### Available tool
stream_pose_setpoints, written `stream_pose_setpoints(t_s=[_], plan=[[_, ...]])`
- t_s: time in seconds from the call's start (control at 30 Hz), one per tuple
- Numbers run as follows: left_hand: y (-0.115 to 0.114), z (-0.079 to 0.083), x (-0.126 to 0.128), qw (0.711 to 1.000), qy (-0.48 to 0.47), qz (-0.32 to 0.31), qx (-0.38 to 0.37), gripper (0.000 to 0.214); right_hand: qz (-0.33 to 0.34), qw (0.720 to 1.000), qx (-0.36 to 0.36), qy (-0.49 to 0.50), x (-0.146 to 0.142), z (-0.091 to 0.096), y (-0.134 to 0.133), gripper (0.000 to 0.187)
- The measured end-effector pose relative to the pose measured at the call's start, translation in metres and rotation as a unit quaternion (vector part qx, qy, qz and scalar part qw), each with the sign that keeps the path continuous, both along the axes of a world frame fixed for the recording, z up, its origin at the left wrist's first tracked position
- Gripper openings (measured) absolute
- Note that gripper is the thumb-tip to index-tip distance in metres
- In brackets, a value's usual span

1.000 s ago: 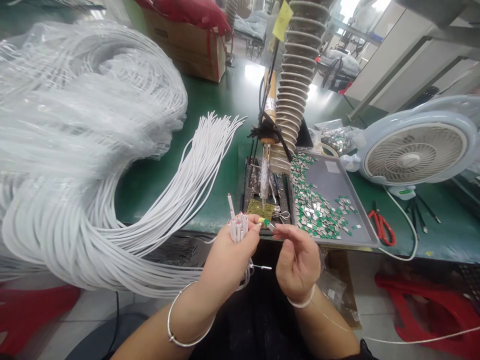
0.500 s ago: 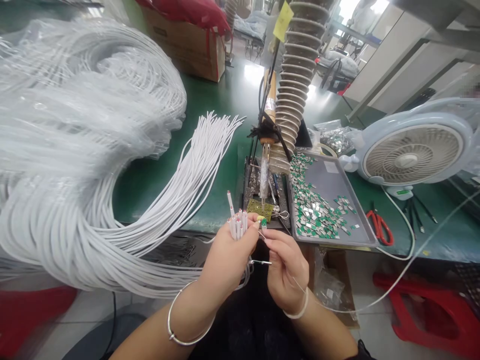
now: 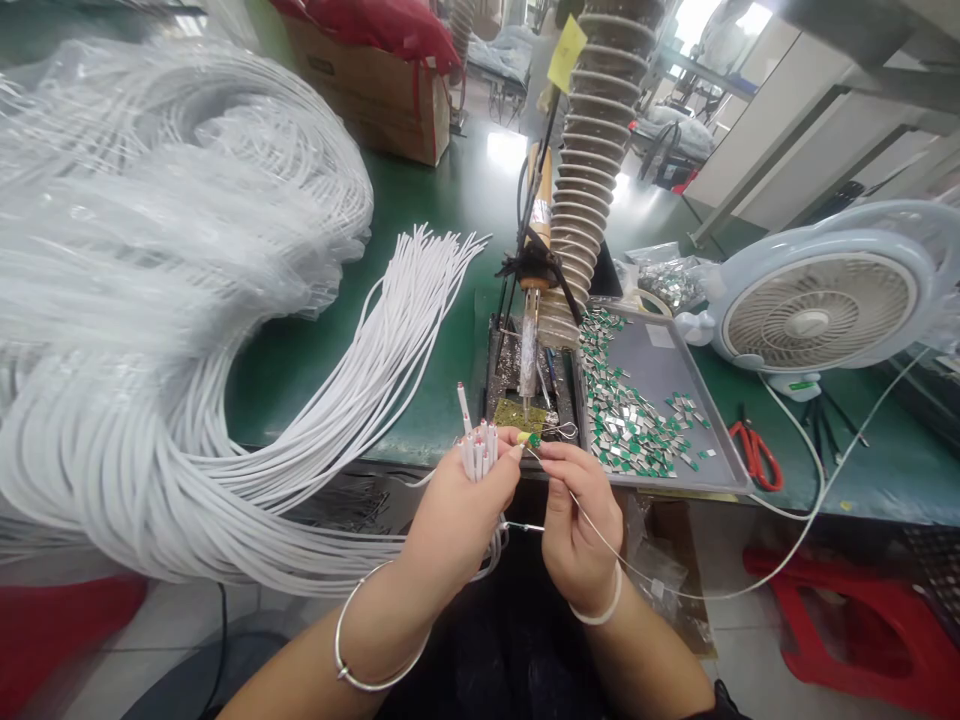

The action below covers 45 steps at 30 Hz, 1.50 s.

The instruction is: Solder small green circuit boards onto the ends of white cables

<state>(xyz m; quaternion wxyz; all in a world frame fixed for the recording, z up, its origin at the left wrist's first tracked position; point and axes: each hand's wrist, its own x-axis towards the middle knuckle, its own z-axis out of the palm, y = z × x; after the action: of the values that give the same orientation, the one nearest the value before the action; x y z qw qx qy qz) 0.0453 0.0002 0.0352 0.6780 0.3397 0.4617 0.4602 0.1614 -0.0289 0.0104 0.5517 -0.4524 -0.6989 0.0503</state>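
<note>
My left hand (image 3: 461, 510) grips a bundle of white cable ends (image 3: 477, 452) with red-marked tips, and more cable hangs below it. My right hand (image 3: 577, 525) pinches a thin wire, whose far end trails off to the right. A small green and metal part (image 3: 533, 440) sits at the fingertips, between my two hands; I cannot tell exactly which hand holds it. Just beyond it, a soldering iron (image 3: 529, 340) stands with its tip over a yellow-green pad (image 3: 519, 418).
A large coil of white cable in plastic film (image 3: 165, 200) fills the left side. A metal tray (image 3: 660, 350) of small green and silver parts lies right of the iron. Beyond it are a fan (image 3: 817, 320), red-handled scissors (image 3: 756, 455) and a ribbed white duct (image 3: 596, 150).
My right hand has moved left, closer to my left hand, and the thin wire now trails down and right from it. My left hand has barely moved.
</note>
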Motion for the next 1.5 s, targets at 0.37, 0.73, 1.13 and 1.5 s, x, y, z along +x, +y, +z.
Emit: stream_pose_setpoints(t_s=[0.37,0.73,1.13,1.5], plan=[[0.001,0.0,-0.003,1.0,0.001,-0.013,0.025,0.007,0.006,1.0,0.019,0.011,0.002,-0.003,0.007,0.031],[0.002,0.006,-0.002,0.999,-0.025,0.0,0.022,0.008,0.006,1.0,0.031,-0.002,0.001,0.0,0.011,0.028],[0.004,0.009,-0.002,0.999,-0.037,0.012,0.026,0.007,-0.003,0.999,0.049,-0.009,-0.002,0.004,0.015,0.027],[0.009,0.017,-0.001,0.997,-0.067,0.022,0.023,0.012,-0.025,0.998,0.06,-0.026,-0.004,0.01,0.02,0.025]])
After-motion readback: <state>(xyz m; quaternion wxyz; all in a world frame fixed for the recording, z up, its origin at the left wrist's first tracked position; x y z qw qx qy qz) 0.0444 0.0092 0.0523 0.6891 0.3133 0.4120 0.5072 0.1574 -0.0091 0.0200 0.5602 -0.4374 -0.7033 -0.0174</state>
